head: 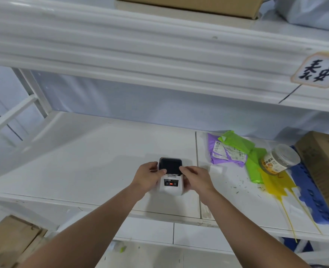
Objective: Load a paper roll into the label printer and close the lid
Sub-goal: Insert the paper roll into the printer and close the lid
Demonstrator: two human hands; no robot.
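A small white label printer [171, 187] stands on the white shelf [94, 163], a red light showing on its dark front panel. Its dark lid [170, 165] lies over the top; whether it is fully latched I cannot tell. My left hand [149, 177] grips the printer's left side with the thumb on the lid's front edge. My right hand [195, 177] holds the right side, fingertips on the lid's front right corner. A small white piece [216, 169], possibly the paper roll, lies just right of the printer.
To the right lie purple [215, 157], green [253, 167] and yellow [273, 184] mailer bags, a clear jar [280, 159] on its side, a blue crate [312, 192] and a cardboard box [326, 169]. An upper shelf beam [140, 55] hangs overhead. Another cardboard box [10, 238] sits lower left.
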